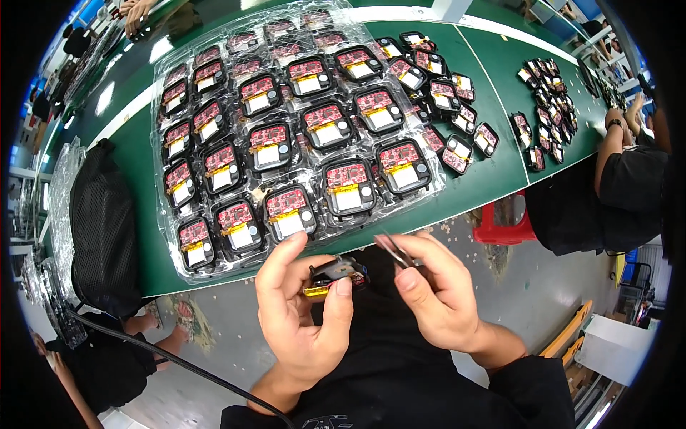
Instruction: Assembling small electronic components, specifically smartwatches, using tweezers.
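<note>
In front of my body, my left hand (299, 322) grips a small black device housing (334, 272) between thumb and fingers. The housing is tilted, and yellow tape shows along its lower edge. Just to its right, my right hand (444, 300) is closed on slim metal tweezers (393, 252), pinched between thumb and forefinger. The tweezers are apart from the housing. Beyond both hands lies a clear plastic tray (429, 187) with rows of similar black housings; one (349, 186) shows a red circuit board, yellow tape and a white block.
The tray rests on a green table (493, 168). Loose housings (443, 96) lie piled right of it, with another group (550, 114) farther right. A black mesh bag (103, 222) is at the left, a black cable (171, 350) below it. A red stool (500, 227) and co-workers flank the table.
</note>
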Available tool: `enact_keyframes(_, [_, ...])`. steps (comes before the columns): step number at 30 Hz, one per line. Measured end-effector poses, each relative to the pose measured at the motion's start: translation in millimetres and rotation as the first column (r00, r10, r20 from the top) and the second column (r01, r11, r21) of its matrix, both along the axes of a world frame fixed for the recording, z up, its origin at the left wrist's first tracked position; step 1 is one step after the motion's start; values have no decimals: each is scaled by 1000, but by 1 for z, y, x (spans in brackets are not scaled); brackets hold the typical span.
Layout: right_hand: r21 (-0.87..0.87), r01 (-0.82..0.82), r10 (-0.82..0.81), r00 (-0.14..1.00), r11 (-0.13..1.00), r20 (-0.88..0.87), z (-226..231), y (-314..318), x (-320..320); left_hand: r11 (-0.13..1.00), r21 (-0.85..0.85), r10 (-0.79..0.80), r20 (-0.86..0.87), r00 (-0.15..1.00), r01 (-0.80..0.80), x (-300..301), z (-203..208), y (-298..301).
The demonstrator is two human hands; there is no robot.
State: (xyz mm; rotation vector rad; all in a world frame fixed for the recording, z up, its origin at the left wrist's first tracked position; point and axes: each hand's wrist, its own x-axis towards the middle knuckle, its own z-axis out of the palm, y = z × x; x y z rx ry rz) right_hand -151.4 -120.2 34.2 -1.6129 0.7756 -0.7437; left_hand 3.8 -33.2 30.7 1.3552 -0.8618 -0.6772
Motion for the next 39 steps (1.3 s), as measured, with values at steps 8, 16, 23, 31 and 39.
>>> enact_keyframes(8, [-619, -264, 55, 940, 740, -336, 32, -26, -12, 978, 127, -179, 107, 978, 165, 15, 7, 2])
enact_keyframes(16, [-810, -259, -109, 924, 526, -366, 46, -26, -10, 955, 250, -215, 205, 955, 161, 13, 21, 1])
enact_keyframes(23, [-738, -277, -80, 909, 616, -408, 48, -31, -8, 952, 259, -236, 289, 928, 162, 14, 21, 1])
enact_keyframes(31, [-753, -263, -66, 924, 603, -376, 40, -38, -9, 947, 268, -247, 250, 936, 178, 16, 22, 2])
enact_keyframes(39, [-722, -293, -14, 922, 627, -386, 41, -38, -10, 935, 293, -254, 159, 954, 200, 15, 21, 3])
